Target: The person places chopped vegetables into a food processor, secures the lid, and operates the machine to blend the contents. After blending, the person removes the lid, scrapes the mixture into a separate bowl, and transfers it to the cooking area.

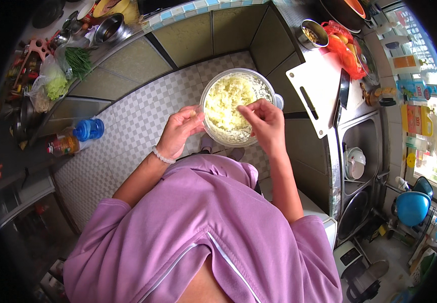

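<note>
A clear round bowl (pixel 233 141) is held up in front of me, above the tiled floor. Finely chopped pale green-yellow vegetable (pixel 229 99) fills much of it, and small bits cling to the inner wall at the right. My left hand (pixel 182 128) grips the bowl's left rim, thumb near the edge. Over the right part of the bowl is my right hand (pixel 264 123), its thumb and forefinger brought close together above the chopped vegetable; whether anything is pinched between them cannot be told.
On the right counter lie a white cutting board (pixel 317 91), a kitchen knife (pixel 342 94), a metal bowl (pixel 312 34) and a red net bag (pixel 345 49) beside the sink (pixel 370 128). Green vegetables (pixel 77 60) lie on the left counter. Bottles (pixel 88 129) stand on the floor at left.
</note>
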The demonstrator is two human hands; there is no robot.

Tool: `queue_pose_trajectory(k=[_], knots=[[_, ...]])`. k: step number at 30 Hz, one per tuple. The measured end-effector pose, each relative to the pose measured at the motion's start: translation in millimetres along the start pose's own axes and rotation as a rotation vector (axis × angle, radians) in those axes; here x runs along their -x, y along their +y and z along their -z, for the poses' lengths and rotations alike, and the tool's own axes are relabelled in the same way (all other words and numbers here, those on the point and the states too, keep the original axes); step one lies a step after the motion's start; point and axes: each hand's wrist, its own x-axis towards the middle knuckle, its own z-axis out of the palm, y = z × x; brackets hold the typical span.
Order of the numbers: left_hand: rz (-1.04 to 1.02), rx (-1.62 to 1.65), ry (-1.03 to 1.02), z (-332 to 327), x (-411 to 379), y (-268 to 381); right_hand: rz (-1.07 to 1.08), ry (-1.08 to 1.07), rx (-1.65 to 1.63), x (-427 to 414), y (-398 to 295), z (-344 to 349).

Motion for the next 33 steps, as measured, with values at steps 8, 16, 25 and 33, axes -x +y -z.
queue_pose_trajectory(k=[8, 16, 25, 33], knots=[[0.021, 0.055, 0.014, 9.2, -5.3, -11.9, 0.384, 0.007, 0.893, -16.8, 0.3, -4.0], [-0.034, 0.252, 0.085, 14.6, -10.4, -28.4, 0.552, -0.163, 1.035, -38.9, 17.0, -23.3], [-0.035, 0.233, 0.110, 43.6, -10.0, -22.7, 0.625, -0.109, 0.986, -65.2, 6.0, -61.4], [0.042, 0.094, 0.072, 60.6, -30.7, -19.0, 0.536, -0.004, 0.520, -35.2, -11.6, -33.3]])
